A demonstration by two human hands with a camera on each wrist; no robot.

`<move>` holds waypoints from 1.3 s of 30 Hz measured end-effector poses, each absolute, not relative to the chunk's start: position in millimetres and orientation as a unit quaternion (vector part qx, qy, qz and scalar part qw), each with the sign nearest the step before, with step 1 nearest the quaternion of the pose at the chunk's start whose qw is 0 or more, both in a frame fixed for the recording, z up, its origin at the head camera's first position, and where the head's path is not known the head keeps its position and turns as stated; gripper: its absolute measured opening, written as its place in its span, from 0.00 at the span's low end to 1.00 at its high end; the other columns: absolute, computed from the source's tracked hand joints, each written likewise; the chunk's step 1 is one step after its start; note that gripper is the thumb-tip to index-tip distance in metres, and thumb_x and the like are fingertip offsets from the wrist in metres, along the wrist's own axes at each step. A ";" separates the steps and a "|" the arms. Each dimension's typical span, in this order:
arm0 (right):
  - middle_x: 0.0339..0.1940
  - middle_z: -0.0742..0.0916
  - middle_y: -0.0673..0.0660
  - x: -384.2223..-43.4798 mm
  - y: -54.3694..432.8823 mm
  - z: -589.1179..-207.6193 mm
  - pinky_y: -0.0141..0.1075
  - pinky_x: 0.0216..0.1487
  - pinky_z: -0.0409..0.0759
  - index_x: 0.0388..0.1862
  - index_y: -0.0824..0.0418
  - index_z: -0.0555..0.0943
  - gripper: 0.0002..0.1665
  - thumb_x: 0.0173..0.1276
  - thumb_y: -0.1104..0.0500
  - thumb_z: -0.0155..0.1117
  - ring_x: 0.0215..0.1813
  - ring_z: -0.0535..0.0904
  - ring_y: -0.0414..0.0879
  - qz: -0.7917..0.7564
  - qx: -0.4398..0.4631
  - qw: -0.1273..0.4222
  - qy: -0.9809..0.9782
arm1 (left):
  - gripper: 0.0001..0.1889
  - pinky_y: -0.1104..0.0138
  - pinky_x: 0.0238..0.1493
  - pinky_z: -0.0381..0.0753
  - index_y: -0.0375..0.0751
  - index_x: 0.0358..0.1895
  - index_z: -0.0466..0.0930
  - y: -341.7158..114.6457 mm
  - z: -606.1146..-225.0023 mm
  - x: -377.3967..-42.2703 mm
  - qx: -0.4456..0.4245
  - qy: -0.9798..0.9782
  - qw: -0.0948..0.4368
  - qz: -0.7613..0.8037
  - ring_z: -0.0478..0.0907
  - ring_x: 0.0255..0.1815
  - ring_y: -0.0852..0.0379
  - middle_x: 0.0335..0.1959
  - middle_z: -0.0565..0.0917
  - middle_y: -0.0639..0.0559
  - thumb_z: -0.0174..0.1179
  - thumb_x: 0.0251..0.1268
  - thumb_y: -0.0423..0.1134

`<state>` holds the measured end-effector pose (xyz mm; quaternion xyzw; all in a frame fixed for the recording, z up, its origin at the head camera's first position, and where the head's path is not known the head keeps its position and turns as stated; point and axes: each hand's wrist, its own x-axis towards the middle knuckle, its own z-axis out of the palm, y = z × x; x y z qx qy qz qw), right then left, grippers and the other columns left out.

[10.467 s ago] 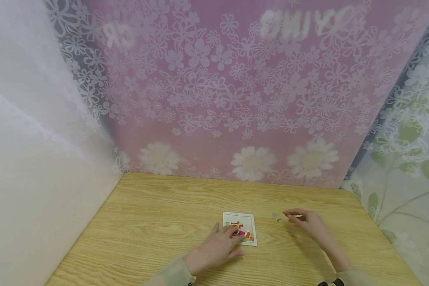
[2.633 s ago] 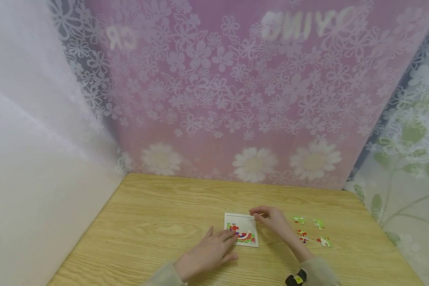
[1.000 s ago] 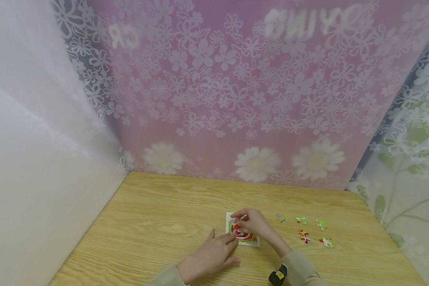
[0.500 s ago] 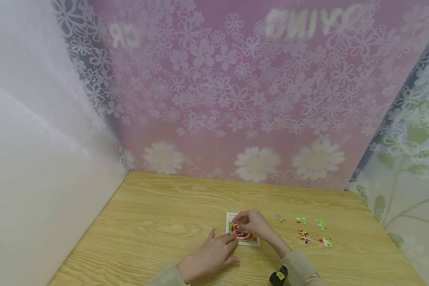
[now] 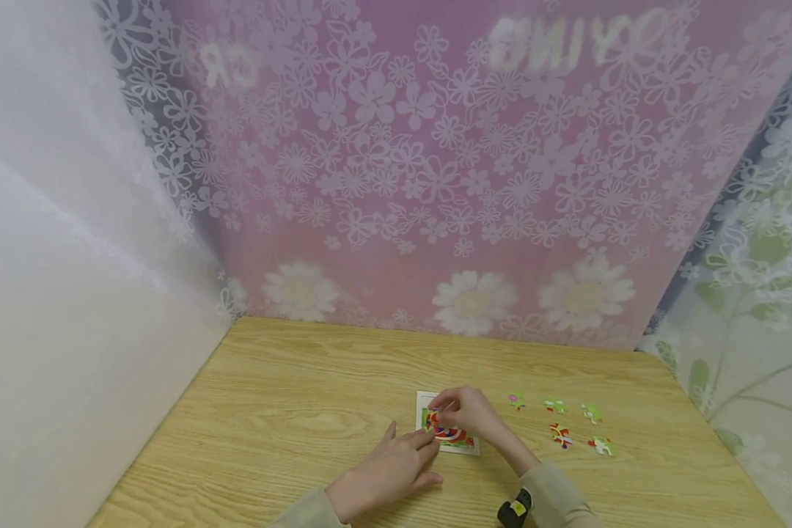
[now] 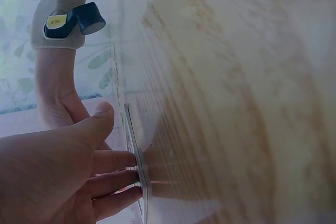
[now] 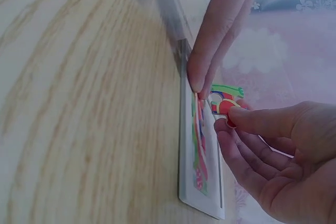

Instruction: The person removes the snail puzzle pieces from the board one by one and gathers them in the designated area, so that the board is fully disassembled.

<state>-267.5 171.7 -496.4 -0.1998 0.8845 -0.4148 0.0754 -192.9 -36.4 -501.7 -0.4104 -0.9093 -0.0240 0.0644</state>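
Observation:
A small white-framed jigsaw tray (image 5: 420,405) lies on the table, its near part filled with red, green and blue picture pieces. My left hand (image 5: 396,462) comes in from the near left, fingers fairly straight, and the fingertips press on the filled near-left part of the tray. Above the tray, my right hand (image 5: 468,412) pinches a jigsaw piece (image 7: 224,102) between thumb and fingers. In the right wrist view this piece is red, green and blue and stands tilted up from the tray's surface, close to the left fingertips. The head view hides much of it behind the right hand.
Right of the tray, several loose jigsaw pieces lie spread on the wooden table (image 5: 317,381), among them a red and blue one (image 5: 561,435) and a green and white one (image 5: 602,446). A flowered pink curtain (image 5: 396,183) hangs behind the table.
Earlier, my right hand was at the loose pieces on the right; now it is over the tray with a piece. The loose pieces appear spread out. Over the last second, both hands barely move.

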 end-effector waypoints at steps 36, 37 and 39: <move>0.43 0.88 0.65 -254.1 238.9 -473.1 0.46 0.40 0.87 0.51 0.69 0.85 0.13 0.69 0.65 0.68 0.39 0.88 0.57 -0.473 -0.147 0.038 0.868 | 0.30 0.39 0.60 0.77 0.43 0.65 0.79 -37.3 -507.8 -195.1 -0.420 -0.903 0.079 -0.038 0.77 0.66 0.53 0.66 0.78 0.49 0.50 0.75 0.61; 0.43 0.88 0.65 -253.1 242.6 -473.1 0.46 0.40 0.87 0.51 0.69 0.85 0.13 0.69 0.66 0.68 0.39 0.88 0.58 -0.474 -0.143 0.037 0.868 | 0.30 0.39 0.60 0.77 0.43 0.65 0.78 -37.2 -507.8 -194.9 -0.420 -0.903 0.078 -0.037 0.77 0.66 0.53 0.67 0.78 0.50 0.50 0.75 0.61; 0.43 0.88 0.66 -251.0 250.4 -472.8 0.45 0.40 0.87 0.51 0.71 0.84 0.14 0.70 0.65 0.67 0.40 0.88 0.59 -0.477 -0.142 0.037 0.866 | 0.30 0.39 0.60 0.76 0.43 0.65 0.78 -37.2 -507.4 -194.6 -0.419 -0.904 0.077 -0.037 0.77 0.66 0.53 0.67 0.77 0.50 0.50 0.75 0.61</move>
